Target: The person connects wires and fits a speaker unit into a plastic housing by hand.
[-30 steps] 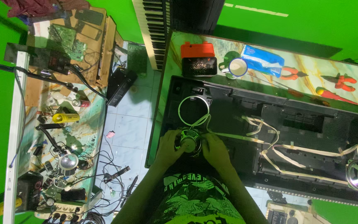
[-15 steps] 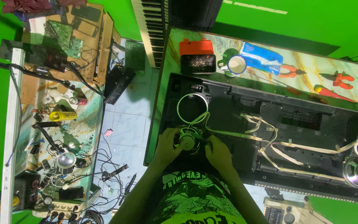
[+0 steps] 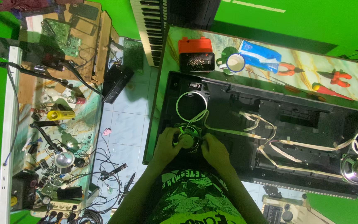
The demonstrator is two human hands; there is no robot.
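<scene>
An opened black keyboard casing (image 3: 295, 120) lies on the marbled table, insides up. My left hand (image 3: 165, 146) and my right hand (image 3: 215, 150) both grip a small round speaker (image 3: 186, 139) at the casing's near left corner. Pale ribbon cables (image 3: 270, 141) run across the casing. A white ring (image 3: 191, 105) marks the speaker opening just above my hands. A second round speaker (image 3: 356, 169) lies at the casing's right end.
Along the table's far edge are an orange box of screws (image 3: 195, 54), a mug (image 3: 235, 63), a blue packet (image 3: 260, 55), pliers (image 3: 289, 68) and red-handled tools (image 3: 332, 79). A cluttered workbench (image 3: 50, 124) with cables and parts stands left. A piano keyboard (image 3: 148, 25) leans at the top.
Both hands have shifted slightly on the small speaker, with the fingers closing more tightly around it. Nothing else on the table has moved.
</scene>
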